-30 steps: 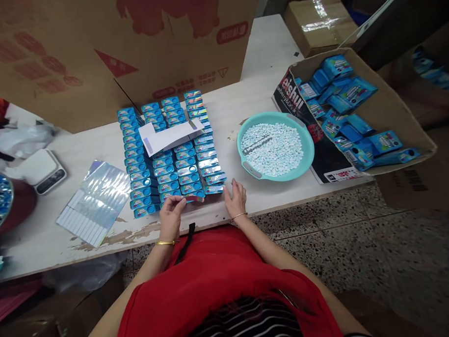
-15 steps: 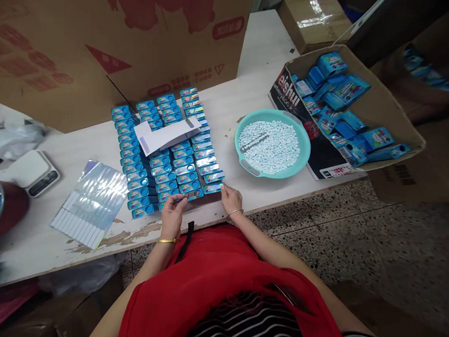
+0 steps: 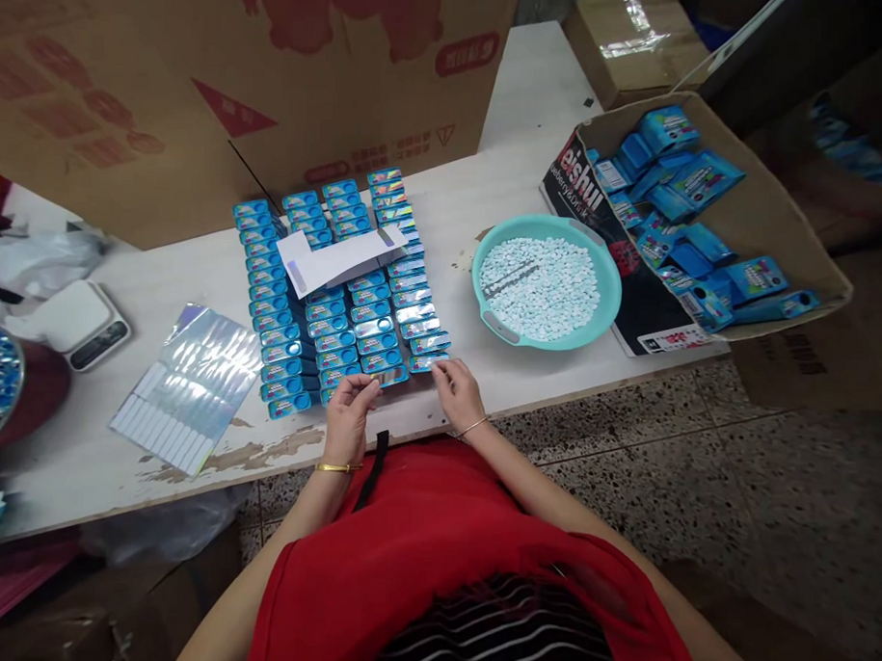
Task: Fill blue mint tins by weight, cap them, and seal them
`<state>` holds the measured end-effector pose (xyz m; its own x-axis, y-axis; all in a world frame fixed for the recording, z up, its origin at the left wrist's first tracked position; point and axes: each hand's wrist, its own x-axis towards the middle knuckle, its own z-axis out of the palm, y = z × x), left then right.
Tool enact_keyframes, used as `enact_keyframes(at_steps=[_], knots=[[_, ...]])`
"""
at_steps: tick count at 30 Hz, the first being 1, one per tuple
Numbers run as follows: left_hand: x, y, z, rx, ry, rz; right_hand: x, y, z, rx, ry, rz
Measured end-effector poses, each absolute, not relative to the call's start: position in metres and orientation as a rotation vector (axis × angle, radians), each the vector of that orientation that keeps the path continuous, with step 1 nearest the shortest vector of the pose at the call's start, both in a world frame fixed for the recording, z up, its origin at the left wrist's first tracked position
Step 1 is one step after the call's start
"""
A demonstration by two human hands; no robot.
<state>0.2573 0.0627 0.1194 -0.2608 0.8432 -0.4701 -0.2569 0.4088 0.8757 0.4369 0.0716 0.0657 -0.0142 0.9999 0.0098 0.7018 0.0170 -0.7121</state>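
Observation:
Rows of small blue mint tins (image 3: 334, 341) stand close together on the white table. A white L-shaped paper sheet (image 3: 342, 264) lies across them. My left hand (image 3: 347, 424), at the front of the rows, pinches a narrow, shiny strip of stickers (image 3: 391, 376) between thumb and finger, its free end pointing right. My right hand (image 3: 460, 397) is at the front right corner, its fingertips drawn together against the end of the nearest tin (image 3: 428, 362). Whatever may be between those fingertips is too small to make out.
A turquoise basin (image 3: 610, 288) of small pale tablets (image 3: 565, 296) stands to the right, beside an open carton (image 3: 765, 178) of blue packs. Leftward lie a shiny sticker sheet (image 3: 193, 389), a white scale (image 3: 98, 323) and a dark red pot (image 3: 44, 389). A large cardboard box (image 3: 333, 95) rises behind.
The view has shifted slightly, so everything sits a little further right. My right hand's fingers have bunched up at the front tin's end. My left hand still has the strip.

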Motion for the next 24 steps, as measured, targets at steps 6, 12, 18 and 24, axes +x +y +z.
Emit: enact_keyframes(at_steps=[6, 12, 18, 24], knots=[[0.252, 0.060, 0.119, 0.464, 1.505, 1.197, 0.425, 0.088, 0.064, -1.719, -2.425, 0.439], [0.246, 0.056, 0.115, 0.440, 1.522, 1.225, 0.437, 0.102, 0.050, -1.568, -2.636, 0.244], [0.246, 0.061, 0.110, 0.418, 1.513, 1.232, 0.460, 0.108, 0.056, -1.519, -2.658, 0.150], [0.256, 0.066, 0.114, 0.402, 1.472, 1.201, 0.442, 0.083, 0.070, -1.542, -1.959, 0.912]])
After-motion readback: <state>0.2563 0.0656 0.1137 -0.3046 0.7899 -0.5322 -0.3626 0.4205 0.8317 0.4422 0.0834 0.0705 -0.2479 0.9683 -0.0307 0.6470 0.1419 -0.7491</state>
